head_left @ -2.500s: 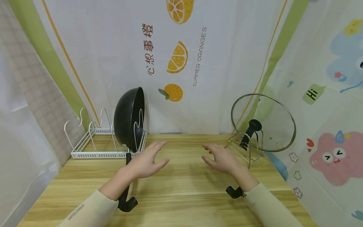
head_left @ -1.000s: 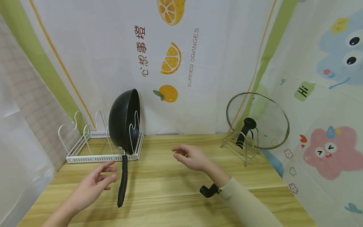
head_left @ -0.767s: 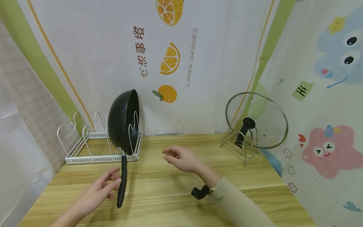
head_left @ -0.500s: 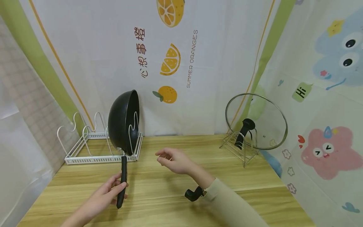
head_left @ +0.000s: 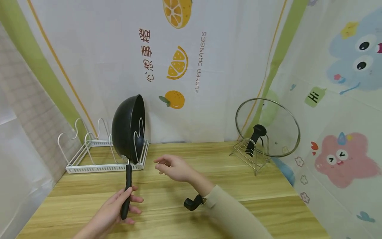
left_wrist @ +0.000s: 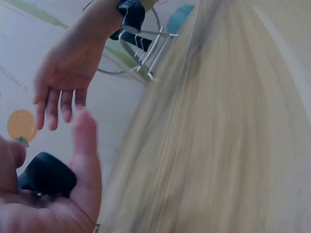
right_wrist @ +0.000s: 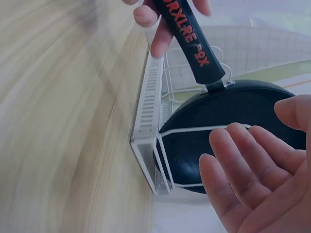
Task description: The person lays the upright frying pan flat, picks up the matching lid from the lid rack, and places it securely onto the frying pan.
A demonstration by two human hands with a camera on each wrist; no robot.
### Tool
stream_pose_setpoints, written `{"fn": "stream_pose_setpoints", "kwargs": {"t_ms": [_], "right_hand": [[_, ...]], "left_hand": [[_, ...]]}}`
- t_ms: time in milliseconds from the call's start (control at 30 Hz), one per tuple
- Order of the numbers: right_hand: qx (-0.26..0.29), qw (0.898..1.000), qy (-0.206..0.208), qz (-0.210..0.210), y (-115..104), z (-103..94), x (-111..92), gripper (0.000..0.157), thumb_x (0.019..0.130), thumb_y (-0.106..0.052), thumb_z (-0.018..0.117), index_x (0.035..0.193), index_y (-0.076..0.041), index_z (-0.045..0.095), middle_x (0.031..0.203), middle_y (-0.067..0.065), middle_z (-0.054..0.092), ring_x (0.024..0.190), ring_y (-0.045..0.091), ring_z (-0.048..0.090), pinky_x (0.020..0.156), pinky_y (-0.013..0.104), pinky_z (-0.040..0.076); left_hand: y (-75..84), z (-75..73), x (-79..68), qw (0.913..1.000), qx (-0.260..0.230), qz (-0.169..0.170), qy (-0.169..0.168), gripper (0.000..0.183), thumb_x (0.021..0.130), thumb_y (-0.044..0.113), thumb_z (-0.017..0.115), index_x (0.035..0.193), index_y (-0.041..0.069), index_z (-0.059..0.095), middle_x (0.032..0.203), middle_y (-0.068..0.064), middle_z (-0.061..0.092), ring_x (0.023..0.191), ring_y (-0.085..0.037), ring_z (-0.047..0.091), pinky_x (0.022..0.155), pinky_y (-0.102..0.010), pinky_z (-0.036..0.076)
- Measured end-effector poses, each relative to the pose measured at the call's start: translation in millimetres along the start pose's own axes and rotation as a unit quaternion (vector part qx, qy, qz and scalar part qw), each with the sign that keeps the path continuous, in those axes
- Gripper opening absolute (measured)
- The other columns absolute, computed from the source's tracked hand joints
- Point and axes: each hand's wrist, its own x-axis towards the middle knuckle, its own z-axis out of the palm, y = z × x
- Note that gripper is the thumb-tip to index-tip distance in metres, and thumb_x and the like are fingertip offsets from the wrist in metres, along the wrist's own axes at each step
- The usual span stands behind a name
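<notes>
A black wok (head_left: pixel 128 129) stands on its side in a white wire pan rack (head_left: pixel 104 168), its black handle (head_left: pixel 128 179) pointing toward me. My left hand (head_left: pixel 113 207) is at this handle: the thumb lies along it and the fingers reach past its far side, straight and spread. In the right wrist view, red lettering marks the handle. My right hand (head_left: pixel 173 167) hovers to the right of the wok, fingers slightly bent, holding nothing. Seen from the right wrist, its fingers (right_wrist: pixel 243 165) appear in front of the wok's dark inside.
At the right, a glass lid (head_left: pixel 283 132) with a metal rim and black knob leans in a small wire stand (head_left: pixel 253 162). Below is a wooden table (head_left: pixel 238 212). Printed cloths (head_left: pixel 209 116) hang behind and beside it. A black device (head_left: pixel 193 202) sits on my right wrist.
My left hand first drew back from beside the wok, then came to the handle, its fingers passing beyond it. My right hand moved left, away from the lid, toward the wok. Rack and wok stayed put.
</notes>
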Motion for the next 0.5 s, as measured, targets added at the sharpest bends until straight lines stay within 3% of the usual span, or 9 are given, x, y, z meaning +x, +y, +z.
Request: {"fn": "stream_pose_setpoints", "kwargs": {"t_ms": [100,200,333,500], "right_hand": [[0.038,0.999,-0.002,0.003,-0.1,8.1,7.2,0.037,0.111,-0.036,0.064,0.139,-0.014,0.072,0.113,0.002,0.079,0.099,0.025,0.077,0.079,0.032,0.063],[0.086,0.996,-0.008,0.013,1.3,16.1,14.4,0.040,0.111,-0.035,0.064,0.140,-0.009,0.071,0.118,0.008,0.078,0.099,0.024,0.078,0.085,0.038,0.066],[0.142,0.989,-0.014,0.031,4.0,24.3,23.1,0.043,0.112,-0.034,0.062,0.142,-0.004,0.069,0.126,0.013,0.077,0.097,0.014,0.077,0.086,0.036,0.067],[0.195,0.979,-0.019,0.051,5.1,30.0,31.0,0.048,0.113,-0.034,0.061,0.145,0.002,0.064,0.127,0.014,0.077,0.106,0.026,0.080,0.085,0.034,0.067]], "left_hand": [[-0.8,1.6,1.9,0.9997,-0.012,-0.011,0.017,0.059,0.118,0.055,0.039,0.153,0.008,0.044,0.118,0.000,0.071,0.095,-0.019,0.076,0.070,-0.038,0.064],[-2.2,2.6,3.4,0.9994,-0.018,-0.016,0.024,0.058,0.118,0.055,0.038,0.152,0.009,0.046,0.116,0.001,0.071,0.090,-0.017,0.073,0.067,-0.034,0.062],[-2.8,3.7,6.4,0.9990,-0.034,-0.014,0.027,0.054,0.119,0.055,0.037,0.149,0.012,0.050,0.113,0.002,0.069,0.084,-0.013,0.070,0.065,-0.031,0.059],[-1.8,4.1,9.4,0.9987,-0.045,-0.008,0.023,0.049,0.119,0.055,0.037,0.143,0.017,0.054,0.110,0.003,0.067,0.077,-0.010,0.066,0.062,-0.027,0.057]]}}
